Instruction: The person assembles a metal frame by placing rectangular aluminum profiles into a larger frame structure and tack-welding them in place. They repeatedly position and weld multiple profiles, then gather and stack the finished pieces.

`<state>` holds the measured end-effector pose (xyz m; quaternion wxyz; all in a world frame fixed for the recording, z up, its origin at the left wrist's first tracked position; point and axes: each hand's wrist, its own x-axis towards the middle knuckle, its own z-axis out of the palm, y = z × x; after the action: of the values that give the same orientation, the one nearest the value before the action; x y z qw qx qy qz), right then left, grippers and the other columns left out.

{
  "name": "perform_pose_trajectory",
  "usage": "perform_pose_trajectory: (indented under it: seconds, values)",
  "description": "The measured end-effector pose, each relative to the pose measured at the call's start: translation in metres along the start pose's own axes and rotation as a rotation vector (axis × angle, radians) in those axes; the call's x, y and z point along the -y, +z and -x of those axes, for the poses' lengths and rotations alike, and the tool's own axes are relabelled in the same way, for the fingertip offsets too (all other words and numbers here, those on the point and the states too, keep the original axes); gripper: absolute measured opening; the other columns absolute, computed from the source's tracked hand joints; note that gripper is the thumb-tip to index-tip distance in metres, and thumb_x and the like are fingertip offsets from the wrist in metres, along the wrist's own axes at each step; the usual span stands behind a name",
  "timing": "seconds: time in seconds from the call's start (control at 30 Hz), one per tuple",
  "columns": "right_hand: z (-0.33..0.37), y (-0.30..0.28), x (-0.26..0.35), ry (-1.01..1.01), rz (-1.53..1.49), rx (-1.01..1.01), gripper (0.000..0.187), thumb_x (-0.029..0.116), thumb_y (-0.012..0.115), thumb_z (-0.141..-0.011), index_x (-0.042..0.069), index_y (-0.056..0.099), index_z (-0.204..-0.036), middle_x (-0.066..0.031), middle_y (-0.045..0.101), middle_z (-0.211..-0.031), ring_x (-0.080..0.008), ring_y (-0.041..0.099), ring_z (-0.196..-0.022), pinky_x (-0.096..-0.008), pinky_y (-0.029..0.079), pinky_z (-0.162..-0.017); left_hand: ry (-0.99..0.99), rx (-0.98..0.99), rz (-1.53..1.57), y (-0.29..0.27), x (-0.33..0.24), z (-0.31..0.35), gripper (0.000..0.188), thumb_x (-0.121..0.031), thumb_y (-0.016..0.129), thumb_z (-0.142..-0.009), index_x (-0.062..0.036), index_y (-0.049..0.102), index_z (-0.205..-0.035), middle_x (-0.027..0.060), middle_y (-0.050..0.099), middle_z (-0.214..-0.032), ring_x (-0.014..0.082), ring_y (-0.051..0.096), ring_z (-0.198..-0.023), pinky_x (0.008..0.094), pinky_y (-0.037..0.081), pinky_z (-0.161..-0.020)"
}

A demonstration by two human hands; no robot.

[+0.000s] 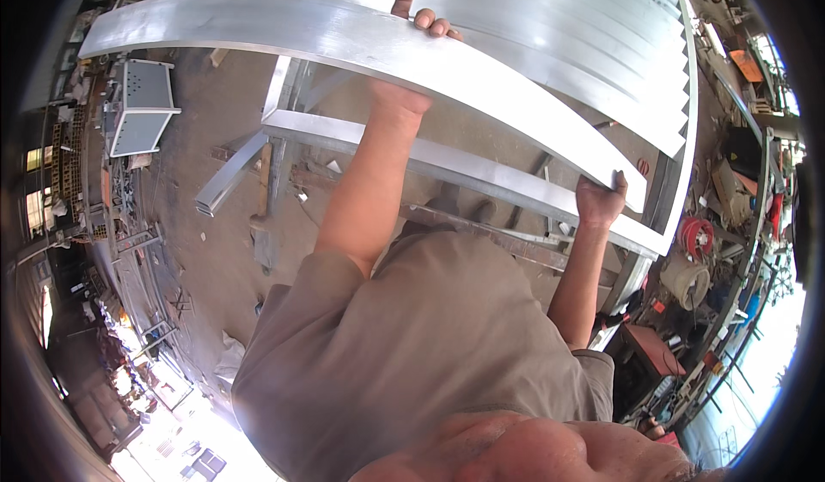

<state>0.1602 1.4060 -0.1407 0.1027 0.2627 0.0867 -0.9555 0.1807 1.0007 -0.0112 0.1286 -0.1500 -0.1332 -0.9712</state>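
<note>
I'm holding a long metal bar (284, 22) crosswise in front of me, beyond the near rail of the metal frame (498, 173) and overlapping the slatted panel (559, 27) in view; not telling if it's touching either. Left fingers (424, 20) are hooking over its far edge around the middle, right fingers (620, 183) are clasping it near the right end. Looks like I'm at the positioning step; next move is probably calling for both grips, minding the unsupported left end. I'm seeing no readable labels, brands or writing.
</note>
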Motion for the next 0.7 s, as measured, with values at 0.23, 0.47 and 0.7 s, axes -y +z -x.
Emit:
perform_pose_trajectory:
  seconds: [0.23, 0.47, 0.7]
  values:
    - [-0.017, 0.011, -0.056, 0.350, 0.237, -0.020, 0.048, 0.044, 0.056, -0.106, 0.003, 0.060, -0.129, -0.0112, 0.069, -0.122, -0.0259, 0.065, -0.112, -0.0398, 0.055, -0.101, 0.089, -0.039, -0.358, 0.088, -0.012, -0.068, 0.054, -0.058, 0.048, -0.098, -0.0103, 0.063, -0.117, 0.0064, 0.060, -0.083, 0.0252, 0.055, -0.074, 0.0413, 0.046, -0.082]
    - [0.018, 0.120, -0.039, -0.006, 1.109, 0.331, 0.055, 0.026, 0.062, -0.104, 0.000, 0.047, -0.150, -0.0171, 0.062, -0.129, -0.0244, 0.062, -0.115, -0.0397, 0.054, -0.099, 0.157, -0.454, -1.079, 0.191, 0.065, -0.135, 0.072, -0.062, 0.048, -0.106, 0.0027, 0.065, -0.130, 0.0099, 0.073, -0.103, 0.0220, 0.065, -0.093, 0.0341, 0.051, -0.087]
    - [0.079, 0.196, 0.042, -0.579, 0.551, 0.743, 0.050, 0.020, 0.060, -0.104, 0.004, 0.047, -0.149, -0.0187, 0.053, -0.148, -0.0325, 0.049, -0.139, -0.0521, 0.033, -0.123, 0.236, 0.240, -2.099, 0.140, 0.148, -0.090, 0.082, -0.089, 0.054, -0.081, -0.0099, 0.072, -0.078, 0.0088, 0.071, -0.082, 0.0311, 0.070, -0.080, 0.0464, 0.052, -0.075]
